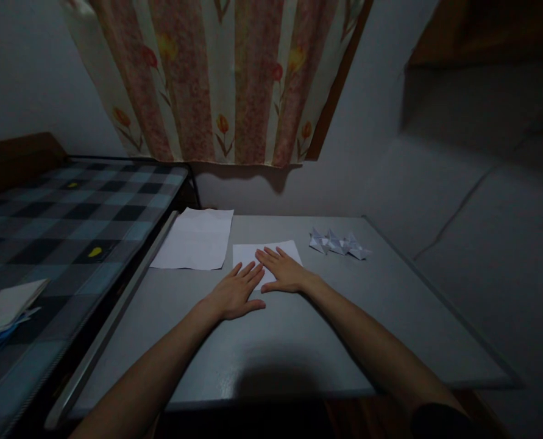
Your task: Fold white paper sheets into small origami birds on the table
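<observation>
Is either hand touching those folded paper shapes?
No, the left hand and right hand lie with fingers on the smaller white sheet, apart from the folded paper shapes.

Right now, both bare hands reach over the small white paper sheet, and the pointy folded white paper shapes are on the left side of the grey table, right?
No: the head view shows the pointy folded white paper shapes on the right side of the grey table. The left hand and right hand reach over the small white paper sheet.

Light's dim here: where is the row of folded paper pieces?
In the head view, the folded paper pieces sit on the table, toward its far right, beyond the right hand.
</observation>
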### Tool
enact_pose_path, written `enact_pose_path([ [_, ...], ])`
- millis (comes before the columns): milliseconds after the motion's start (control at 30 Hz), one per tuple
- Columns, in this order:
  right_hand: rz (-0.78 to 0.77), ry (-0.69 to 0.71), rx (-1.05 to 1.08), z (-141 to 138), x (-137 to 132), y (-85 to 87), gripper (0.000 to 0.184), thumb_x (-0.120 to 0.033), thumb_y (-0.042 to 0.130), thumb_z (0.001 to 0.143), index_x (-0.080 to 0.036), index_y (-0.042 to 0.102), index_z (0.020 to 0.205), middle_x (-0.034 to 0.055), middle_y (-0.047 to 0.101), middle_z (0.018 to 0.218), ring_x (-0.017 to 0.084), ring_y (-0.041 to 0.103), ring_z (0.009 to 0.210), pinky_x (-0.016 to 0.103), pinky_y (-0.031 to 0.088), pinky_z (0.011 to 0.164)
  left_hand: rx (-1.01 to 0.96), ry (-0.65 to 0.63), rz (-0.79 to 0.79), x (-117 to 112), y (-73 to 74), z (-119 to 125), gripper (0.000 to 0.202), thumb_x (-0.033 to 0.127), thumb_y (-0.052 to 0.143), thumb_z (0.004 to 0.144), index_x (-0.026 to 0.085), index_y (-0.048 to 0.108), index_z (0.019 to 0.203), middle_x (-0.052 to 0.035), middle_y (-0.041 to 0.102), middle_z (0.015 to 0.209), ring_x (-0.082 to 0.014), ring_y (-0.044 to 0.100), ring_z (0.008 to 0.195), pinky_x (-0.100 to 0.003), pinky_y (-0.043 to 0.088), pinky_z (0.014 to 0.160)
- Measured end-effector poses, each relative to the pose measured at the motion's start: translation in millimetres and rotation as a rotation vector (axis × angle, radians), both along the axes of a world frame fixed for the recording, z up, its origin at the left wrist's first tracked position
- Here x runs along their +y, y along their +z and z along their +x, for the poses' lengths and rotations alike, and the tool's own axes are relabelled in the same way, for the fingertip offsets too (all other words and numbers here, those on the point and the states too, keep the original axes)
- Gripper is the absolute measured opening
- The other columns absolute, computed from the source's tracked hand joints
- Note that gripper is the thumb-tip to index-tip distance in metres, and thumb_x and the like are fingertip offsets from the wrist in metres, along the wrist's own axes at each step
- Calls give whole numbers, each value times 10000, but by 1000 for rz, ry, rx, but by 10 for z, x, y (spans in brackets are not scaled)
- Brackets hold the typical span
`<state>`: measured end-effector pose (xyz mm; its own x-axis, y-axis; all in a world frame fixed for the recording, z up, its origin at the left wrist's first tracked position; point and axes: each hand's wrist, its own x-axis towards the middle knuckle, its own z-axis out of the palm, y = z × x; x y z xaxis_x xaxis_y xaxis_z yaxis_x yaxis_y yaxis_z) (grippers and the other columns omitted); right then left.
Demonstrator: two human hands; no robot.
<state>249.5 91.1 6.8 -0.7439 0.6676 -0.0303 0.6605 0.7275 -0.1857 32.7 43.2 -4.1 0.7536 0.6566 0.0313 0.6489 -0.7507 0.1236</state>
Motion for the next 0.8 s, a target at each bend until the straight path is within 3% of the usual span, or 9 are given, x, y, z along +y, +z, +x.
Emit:
enact_pose_path([
  [400,36,-138,-28,389,-99,-62,786,-659,347,880,-192,192,1493,100,194,1550,288,172,1428,526,133,1147,7,24,-53,-31,19,-92,842,709,262,861,154,169,1487,-127,163,1553,-264,132,1440,-450,102,1154],
  [633,39,-238,-60,694,-261,-68,695,-576,327,922,-208,188,1494,86,186,1554,269,178,1429,525,149,1144,8,46,-30,-54,16,-113,833,705,230,869,134,216,1476,-137,210,1539,-268,186,1429,-446,134,1150],
  [800,73,-303,-117,733,-440,-19,686,-574,290,929,-185,215,1489,98,226,1544,275,212,1419,521,190,1131,20,84,30,-113,28,-74,872,722,222,858,86,268,1454,-167,261,1519,-292,206,1420,-457,143,1146],
])
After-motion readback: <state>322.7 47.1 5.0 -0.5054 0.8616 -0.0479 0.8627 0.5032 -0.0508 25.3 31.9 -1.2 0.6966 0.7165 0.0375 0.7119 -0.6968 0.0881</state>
